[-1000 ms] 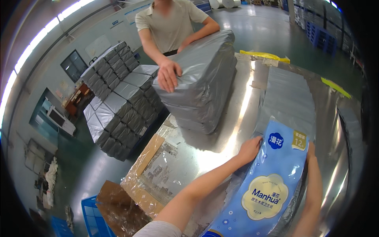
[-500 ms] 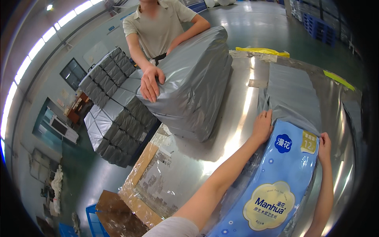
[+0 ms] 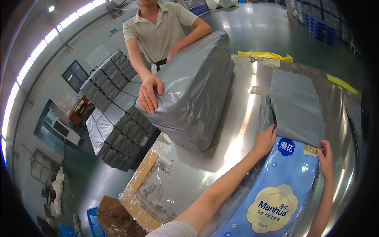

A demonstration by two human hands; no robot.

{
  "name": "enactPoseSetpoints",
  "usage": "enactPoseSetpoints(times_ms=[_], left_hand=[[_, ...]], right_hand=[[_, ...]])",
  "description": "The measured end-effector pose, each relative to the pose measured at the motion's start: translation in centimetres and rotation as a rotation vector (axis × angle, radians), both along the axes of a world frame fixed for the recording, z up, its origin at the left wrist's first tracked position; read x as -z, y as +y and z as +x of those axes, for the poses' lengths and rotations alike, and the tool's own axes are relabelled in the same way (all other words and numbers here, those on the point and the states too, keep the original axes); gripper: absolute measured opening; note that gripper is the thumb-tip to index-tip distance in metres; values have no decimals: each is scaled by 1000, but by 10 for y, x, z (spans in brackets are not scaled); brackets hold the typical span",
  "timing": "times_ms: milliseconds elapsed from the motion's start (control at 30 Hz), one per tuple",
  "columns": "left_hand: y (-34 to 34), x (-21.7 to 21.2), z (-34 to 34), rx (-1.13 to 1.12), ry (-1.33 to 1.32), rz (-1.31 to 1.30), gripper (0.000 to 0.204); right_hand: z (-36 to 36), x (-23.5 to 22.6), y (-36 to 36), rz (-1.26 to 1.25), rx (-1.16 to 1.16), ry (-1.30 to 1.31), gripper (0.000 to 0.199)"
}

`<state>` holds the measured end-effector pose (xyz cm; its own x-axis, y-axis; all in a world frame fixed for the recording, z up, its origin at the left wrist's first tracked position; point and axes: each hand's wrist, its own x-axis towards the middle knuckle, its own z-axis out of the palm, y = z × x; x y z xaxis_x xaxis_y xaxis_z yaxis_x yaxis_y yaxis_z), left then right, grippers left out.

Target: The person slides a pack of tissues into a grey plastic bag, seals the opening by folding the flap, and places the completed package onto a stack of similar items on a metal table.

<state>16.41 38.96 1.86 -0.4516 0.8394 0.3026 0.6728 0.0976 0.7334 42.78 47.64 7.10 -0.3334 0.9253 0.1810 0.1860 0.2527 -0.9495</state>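
Observation:
A long blue plastic-wrapped pack of tissue [image 3: 272,185] lies on the metal table in front of me. Its far end is inside the mouth of a grey plastic bag [image 3: 298,106], whose flattened upper part stretches away from me. My left hand [image 3: 265,141] grips the bag's edge at the pack's left side, fingers closed on the film. At the right side, my right hand [image 3: 325,158] pinches the other corner of the bag's mouth. Across the table stands a large grey-wrapped bundle [image 3: 193,87], with a co-worker's hand [image 3: 150,93] resting on top.
Grey-wrapped bundles [image 3: 118,138] are stacked on the left behind the table. The metal table [image 3: 233,158] has a tape-covered edge at the near left, with a brown cardboard box [image 3: 116,213] below. A yellow plastic piece [image 3: 264,55] lies at the far edge.
Both my hands have moved toward me, drawing the bag's edge farther over the blue pack, so it covers more of the printed top. The co-worker's hand stays on the bundle.

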Motion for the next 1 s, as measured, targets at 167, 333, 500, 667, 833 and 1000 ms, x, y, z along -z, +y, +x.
enactPoseSetpoints(times_ms=[167, 333, 500, 667, 833, 1000], left_hand=[[-1, 6, -4, -47, 67, -3, 35], [-2, 24, -11, 12, 90, -108, 25], [-5, 41, -19, 53, 95, -179, 17], [5, 47, -19, 143, 117, -179, 14], [-50, 34, -18, 328, 128, -232, 23], [-185, -7, 36, 478, 81, -364, 27]], right_hand=[[-4, 4, 18, 216, -97, -272, 5], [9, 7, 24, 13, -208, -128, 5], [6, 18, 29, -213, -221, -75, 14], [34, 133, 70, -204, -63, -323, 18], [50, 123, 18, -326, -267, -301, 20], [118, 78, -143, -76, -361, -635, 19]])
